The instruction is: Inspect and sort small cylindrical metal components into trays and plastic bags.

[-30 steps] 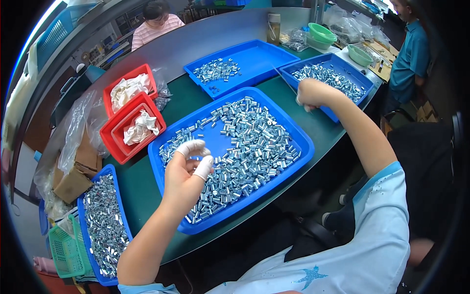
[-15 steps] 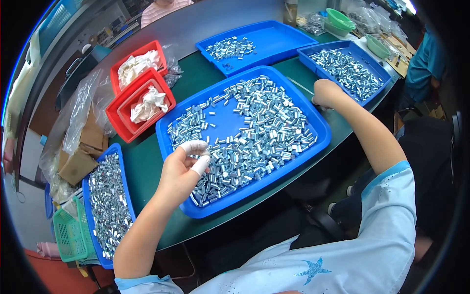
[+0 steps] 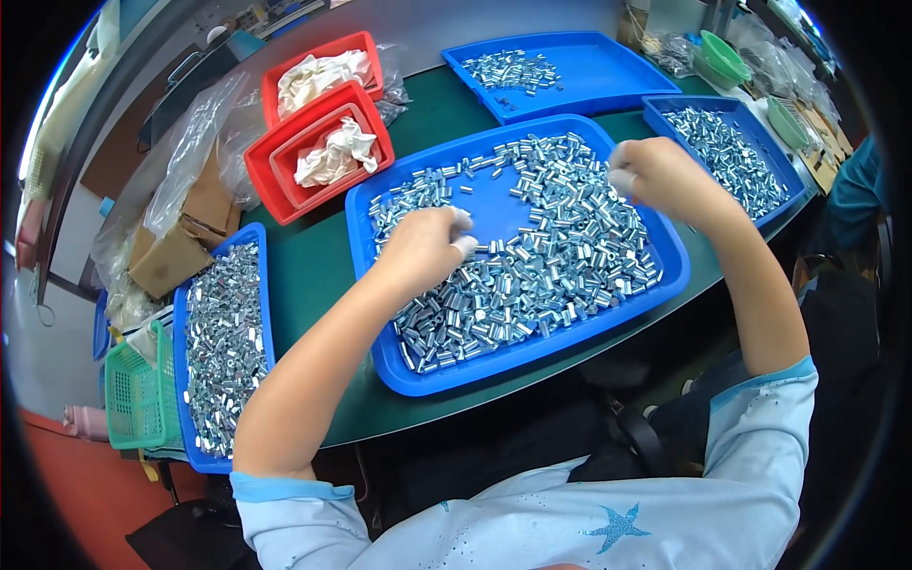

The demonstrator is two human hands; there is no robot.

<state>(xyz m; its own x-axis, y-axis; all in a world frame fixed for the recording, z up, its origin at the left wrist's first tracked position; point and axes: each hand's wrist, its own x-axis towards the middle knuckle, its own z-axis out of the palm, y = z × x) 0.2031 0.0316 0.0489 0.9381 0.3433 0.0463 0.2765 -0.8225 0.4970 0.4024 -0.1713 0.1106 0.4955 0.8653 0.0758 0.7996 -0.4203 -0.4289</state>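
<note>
A large blue tray (image 3: 375,204) in front of me holds several small shiny metal sleeves (image 3: 560,266) spread around a bare patch. My left hand (image 3: 423,247), with white finger cots on its fingertips, is curled over the left part of the tray, its fingers pinched on small sleeves. My right hand (image 3: 660,176) hovers over the tray's right far corner, fingers curled with white-capped tips; what it holds is hidden.
More blue trays of metal parts lie at far right (image 3: 665,109), at the back (image 3: 608,81) and at my left (image 3: 185,313). Two red bins (image 3: 261,176) hold white crumpled cloths. A green basket (image 3: 128,399), cardboard boxes and plastic bags sit left. The green table edge runs close to me.
My right hand came back from the far right tray to over the big tray. My left hand dropped lower onto the sleeves. The view shifted closer to the big tray.
</note>
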